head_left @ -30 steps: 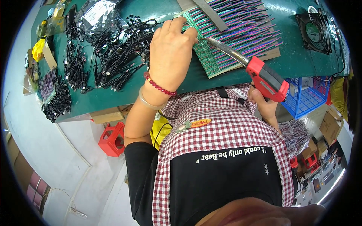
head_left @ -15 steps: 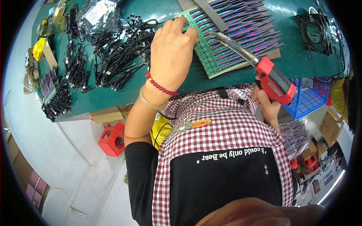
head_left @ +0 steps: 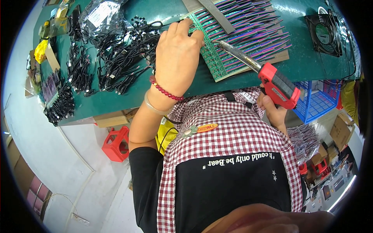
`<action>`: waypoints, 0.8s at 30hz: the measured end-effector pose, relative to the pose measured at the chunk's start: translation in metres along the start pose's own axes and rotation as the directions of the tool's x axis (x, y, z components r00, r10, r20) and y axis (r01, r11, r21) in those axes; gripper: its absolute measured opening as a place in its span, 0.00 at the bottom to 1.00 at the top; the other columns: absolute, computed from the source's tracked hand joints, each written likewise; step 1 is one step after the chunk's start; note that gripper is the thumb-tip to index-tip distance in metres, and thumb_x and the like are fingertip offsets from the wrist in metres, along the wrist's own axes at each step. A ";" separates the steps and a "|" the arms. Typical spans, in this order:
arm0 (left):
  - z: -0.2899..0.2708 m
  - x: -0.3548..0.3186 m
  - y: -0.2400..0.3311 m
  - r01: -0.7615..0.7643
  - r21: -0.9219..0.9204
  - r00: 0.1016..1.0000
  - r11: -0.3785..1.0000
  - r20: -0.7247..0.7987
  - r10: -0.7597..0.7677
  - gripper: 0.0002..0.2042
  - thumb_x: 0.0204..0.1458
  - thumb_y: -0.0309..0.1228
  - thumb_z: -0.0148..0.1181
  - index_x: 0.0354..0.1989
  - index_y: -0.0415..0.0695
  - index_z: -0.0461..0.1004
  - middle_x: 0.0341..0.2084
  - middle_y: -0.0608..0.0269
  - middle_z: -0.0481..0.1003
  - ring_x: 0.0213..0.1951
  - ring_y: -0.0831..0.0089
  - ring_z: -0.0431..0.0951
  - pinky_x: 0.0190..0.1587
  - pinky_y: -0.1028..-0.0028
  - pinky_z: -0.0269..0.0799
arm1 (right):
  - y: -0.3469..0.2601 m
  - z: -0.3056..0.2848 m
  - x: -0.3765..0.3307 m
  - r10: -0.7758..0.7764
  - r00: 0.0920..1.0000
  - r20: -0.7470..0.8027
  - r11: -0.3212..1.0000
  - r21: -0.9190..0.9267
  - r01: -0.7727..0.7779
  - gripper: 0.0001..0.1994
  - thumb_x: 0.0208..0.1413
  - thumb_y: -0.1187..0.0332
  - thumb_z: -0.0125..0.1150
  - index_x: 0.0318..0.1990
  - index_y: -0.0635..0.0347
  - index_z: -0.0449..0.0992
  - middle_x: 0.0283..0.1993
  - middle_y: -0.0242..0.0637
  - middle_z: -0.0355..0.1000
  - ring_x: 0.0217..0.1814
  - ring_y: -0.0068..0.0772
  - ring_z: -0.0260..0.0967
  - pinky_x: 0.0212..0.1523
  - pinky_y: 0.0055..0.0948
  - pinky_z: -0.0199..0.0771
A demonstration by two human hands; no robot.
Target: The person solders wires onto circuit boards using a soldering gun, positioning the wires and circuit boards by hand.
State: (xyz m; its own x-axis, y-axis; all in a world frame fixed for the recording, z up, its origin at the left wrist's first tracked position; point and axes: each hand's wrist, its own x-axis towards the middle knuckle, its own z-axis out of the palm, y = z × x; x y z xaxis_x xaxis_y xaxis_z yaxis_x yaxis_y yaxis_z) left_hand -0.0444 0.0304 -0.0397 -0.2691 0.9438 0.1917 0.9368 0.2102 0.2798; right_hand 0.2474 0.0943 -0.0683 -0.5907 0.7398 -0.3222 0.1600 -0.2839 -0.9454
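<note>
Grip of the right hand (head_left: 273, 112) is closed around the red-black soldering gun (head_left: 278, 86) in the head view; whether the left hand (head_left: 178, 52) pinches anything, I cannot tell. Since half a second ago, the metal tip (head_left: 222, 44) has shifted leftward over the green circuit board (head_left: 211, 58) on the bench (head_left: 91, 105), so it now seems nearer to the left fingers, which probably asks for care.
</note>
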 end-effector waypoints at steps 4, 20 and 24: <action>0.003 -0.002 0.002 -0.015 0.035 1.000 0.999 -0.024 0.015 0.03 0.43 0.27 0.55 0.24 0.41 0.73 0.40 0.53 0.73 0.40 0.62 0.71 0.40 0.66 0.67 | 0.006 0.000 -0.002 0.003 0.999 0.037 1.000 0.028 -0.004 0.09 0.50 0.76 0.61 0.40 0.65 0.75 0.32 0.31 0.73 0.31 0.19 0.69 0.32 0.22 0.70; 0.009 -0.008 0.009 0.044 0.070 0.998 0.997 -0.057 -0.041 0.05 0.43 0.28 0.60 0.28 0.42 0.72 0.42 0.57 0.71 0.41 0.64 0.69 0.41 0.67 0.63 | 0.009 0.002 -0.002 0.005 0.999 0.040 0.999 0.033 -0.007 0.09 0.50 0.75 0.63 0.40 0.65 0.75 0.31 0.31 0.73 0.29 0.18 0.68 0.30 0.21 0.69; 0.007 -0.008 0.007 0.038 0.068 0.999 0.997 -0.036 -0.035 0.05 0.42 0.28 0.59 0.27 0.43 0.72 0.42 0.58 0.71 0.41 0.65 0.69 0.41 0.67 0.62 | 0.010 0.002 0.000 -0.015 0.999 0.030 1.000 0.001 0.015 0.09 0.50 0.75 0.63 0.40 0.65 0.75 0.31 0.31 0.73 0.30 0.19 0.68 0.30 0.22 0.69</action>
State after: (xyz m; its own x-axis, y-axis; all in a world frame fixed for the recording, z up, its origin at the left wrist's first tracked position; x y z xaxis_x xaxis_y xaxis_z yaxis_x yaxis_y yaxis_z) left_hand -0.0339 0.0260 -0.0457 -0.3100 0.9260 0.2154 0.9390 0.2628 0.2217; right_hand 0.2479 0.0903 -0.0771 -0.6169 0.7249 -0.3066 0.1504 -0.2738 -0.9500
